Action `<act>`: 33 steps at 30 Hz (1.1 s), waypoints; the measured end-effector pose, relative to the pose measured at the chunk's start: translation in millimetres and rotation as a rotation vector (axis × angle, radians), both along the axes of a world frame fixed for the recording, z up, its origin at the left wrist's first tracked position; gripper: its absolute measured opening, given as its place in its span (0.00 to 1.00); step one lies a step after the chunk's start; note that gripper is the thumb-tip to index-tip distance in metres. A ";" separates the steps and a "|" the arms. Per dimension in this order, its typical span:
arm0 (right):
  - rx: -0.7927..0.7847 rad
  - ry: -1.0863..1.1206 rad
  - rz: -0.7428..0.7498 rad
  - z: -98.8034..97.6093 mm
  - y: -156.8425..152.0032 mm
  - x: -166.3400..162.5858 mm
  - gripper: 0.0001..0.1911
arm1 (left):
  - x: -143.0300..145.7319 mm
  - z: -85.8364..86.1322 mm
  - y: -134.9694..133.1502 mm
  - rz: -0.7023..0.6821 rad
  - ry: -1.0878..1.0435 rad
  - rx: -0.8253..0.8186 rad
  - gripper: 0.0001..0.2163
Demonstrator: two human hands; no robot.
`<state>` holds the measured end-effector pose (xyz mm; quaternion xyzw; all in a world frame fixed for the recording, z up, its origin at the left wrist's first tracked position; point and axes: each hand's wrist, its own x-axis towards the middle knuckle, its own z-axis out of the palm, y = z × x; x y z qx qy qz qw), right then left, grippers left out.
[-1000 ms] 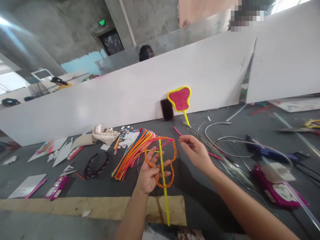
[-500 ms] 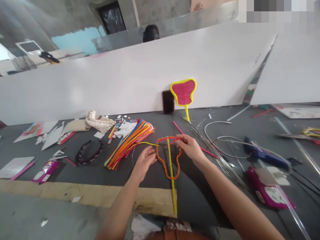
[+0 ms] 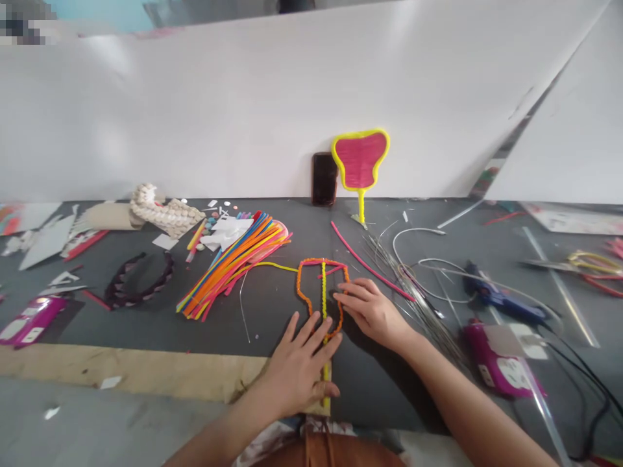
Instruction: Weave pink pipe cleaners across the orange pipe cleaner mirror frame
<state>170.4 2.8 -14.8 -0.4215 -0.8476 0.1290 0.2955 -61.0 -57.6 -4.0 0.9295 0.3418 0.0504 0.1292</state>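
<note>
An orange pipe-cleaner frame (image 3: 305, 285) with a yellow stem lies flat on the dark table (image 3: 272, 311). My left hand (image 3: 299, 370) lies open and flat over the lower stem, fingers spread toward the frame's bottom. My right hand (image 3: 372, 311) rests on the frame's right side, fingers stretched out and pressing on the orange edge and a pink strand. Neither hand lifts the frame.
A bundle of coloured pipe cleaners (image 3: 233, 263) lies left of the frame. A finished pink fan with yellow rim (image 3: 360, 162) and a phone (image 3: 324, 178) lean on the white board. Thin wires (image 3: 413, 292), a blue glue gun (image 3: 496, 298) and a magenta pack (image 3: 501, 366) lie at right.
The frame was held up in both hands; it has come down flat on the table. Both hands opened and now press on it. The view tilted down.
</note>
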 end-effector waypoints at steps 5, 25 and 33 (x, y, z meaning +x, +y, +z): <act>0.019 -0.125 0.038 -6.1 4.1 0.3 0.12 | -2.6 -8.0 0.3 0.024 0.015 0.015 0.37; -0.017 -0.042 0.122 -14.1 36.7 6.0 0.07 | 3.9 -11.3 -4.7 0.062 0.035 -0.025 0.38; -0.018 -0.016 0.128 -9.9 37.3 8.1 0.10 | 3.1 -8.4 -3.0 0.054 0.084 0.038 0.38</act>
